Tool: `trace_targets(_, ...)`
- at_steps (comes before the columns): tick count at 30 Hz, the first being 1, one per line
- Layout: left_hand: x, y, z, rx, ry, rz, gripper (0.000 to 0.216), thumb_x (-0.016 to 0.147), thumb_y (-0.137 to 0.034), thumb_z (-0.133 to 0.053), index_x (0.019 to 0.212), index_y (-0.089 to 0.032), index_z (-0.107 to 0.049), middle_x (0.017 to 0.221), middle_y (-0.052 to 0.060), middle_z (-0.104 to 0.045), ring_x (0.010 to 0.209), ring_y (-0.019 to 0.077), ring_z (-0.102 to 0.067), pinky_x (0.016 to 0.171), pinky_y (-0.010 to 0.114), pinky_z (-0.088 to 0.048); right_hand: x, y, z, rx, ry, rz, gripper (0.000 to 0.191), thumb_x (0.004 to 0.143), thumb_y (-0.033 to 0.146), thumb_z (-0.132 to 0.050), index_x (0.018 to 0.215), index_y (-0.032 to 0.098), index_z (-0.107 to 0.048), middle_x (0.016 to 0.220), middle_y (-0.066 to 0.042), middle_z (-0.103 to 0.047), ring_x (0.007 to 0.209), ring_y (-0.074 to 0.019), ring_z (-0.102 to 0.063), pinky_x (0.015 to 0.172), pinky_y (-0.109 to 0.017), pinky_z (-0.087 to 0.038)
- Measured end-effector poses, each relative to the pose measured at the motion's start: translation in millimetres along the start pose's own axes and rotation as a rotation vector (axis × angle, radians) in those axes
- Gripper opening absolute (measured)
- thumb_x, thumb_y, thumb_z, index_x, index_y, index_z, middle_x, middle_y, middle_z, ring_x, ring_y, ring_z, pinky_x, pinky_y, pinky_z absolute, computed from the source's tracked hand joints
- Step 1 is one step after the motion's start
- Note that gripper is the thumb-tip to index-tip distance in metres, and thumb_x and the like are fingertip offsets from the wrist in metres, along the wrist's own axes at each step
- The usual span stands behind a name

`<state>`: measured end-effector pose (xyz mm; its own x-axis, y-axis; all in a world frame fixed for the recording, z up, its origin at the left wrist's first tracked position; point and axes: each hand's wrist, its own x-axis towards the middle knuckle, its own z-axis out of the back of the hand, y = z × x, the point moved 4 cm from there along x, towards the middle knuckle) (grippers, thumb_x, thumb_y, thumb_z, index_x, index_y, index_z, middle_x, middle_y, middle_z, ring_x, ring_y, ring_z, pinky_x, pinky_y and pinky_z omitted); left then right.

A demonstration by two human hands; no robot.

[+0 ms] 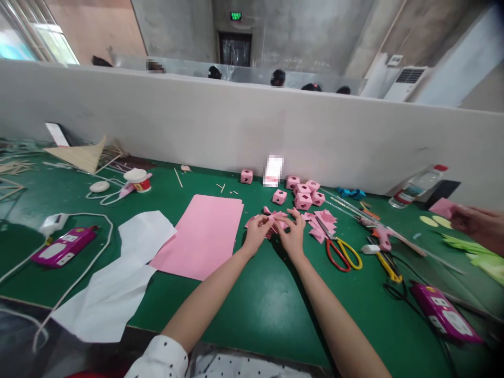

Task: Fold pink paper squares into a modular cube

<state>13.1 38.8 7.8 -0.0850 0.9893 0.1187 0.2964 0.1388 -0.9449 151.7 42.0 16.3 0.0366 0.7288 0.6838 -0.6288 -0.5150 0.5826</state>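
Note:
My left hand (258,231) and my right hand (293,231) meet over the green table (252,304), both with fingers pinched on a small folded pink paper piece (274,219). More cut pink paper pieces (323,223) lie just to the right. Several finished pink paper cubes (303,194) sit behind them, one more pink cube (246,176) stands apart to the left. A large pink sheet (202,233) lies left of my left hand.
Red-and-yellow scissors (342,252), a pink glue gun (380,236) and a yellow cutter (388,265) lie right. White paper (126,273), cords and purple cases (63,245) lie left. A water bottle (417,186) leans on the partition. Another person's hand (478,223) is at far right.

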Motion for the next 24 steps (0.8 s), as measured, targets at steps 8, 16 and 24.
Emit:
trace_targets(8, -3, -2, 3, 0.122, -0.021, -0.133, 0.023, 0.08, -0.036, -0.071, 0.093, -0.018, -0.066, 0.09, 0.007, -0.068, 0.073, 0.017, -0.066, 0.068, 0.029, -0.053, -2, 3, 4, -0.026, -0.007, -0.021, 0.018, 0.086, 0.041, -0.066, 0.089, 0.026, -0.077, 0.123, -0.01, -0.057, 0.121, -0.0292, -0.046, 0.096, -0.047, -0.043)
trace_targets(16, -1, -4, 7, 0.314, -0.053, -0.238, 0.013, 0.083, -0.027, -0.069, 0.093, -0.019, -0.067, 0.094, 0.006, -0.067, 0.081, 0.0156, -0.064, 0.078, 0.028, -0.051, -2, 4, 4, -0.02, -0.013, -0.017, 0.021, 0.088, 0.041, -0.064, 0.087, 0.025, -0.078, 0.123, -0.01, -0.057, 0.121, -0.0289, -0.045, 0.094, -0.046, -0.043)
trace_targets(24, 4, -1, 14, 0.299, -0.023, -0.197, 0.02, 0.081, -0.037, -0.071, 0.086, -0.018, -0.067, 0.087, 0.005, -0.066, 0.077, 0.0154, -0.064, 0.071, 0.026, -0.05, 0, 6, 3, 0.03, 0.038, -0.061, 0.022, 0.087, 0.044, -0.064, 0.086, 0.026, -0.077, 0.124, -0.01, -0.056, 0.121, -0.0285, -0.047, 0.101, -0.048, -0.04)
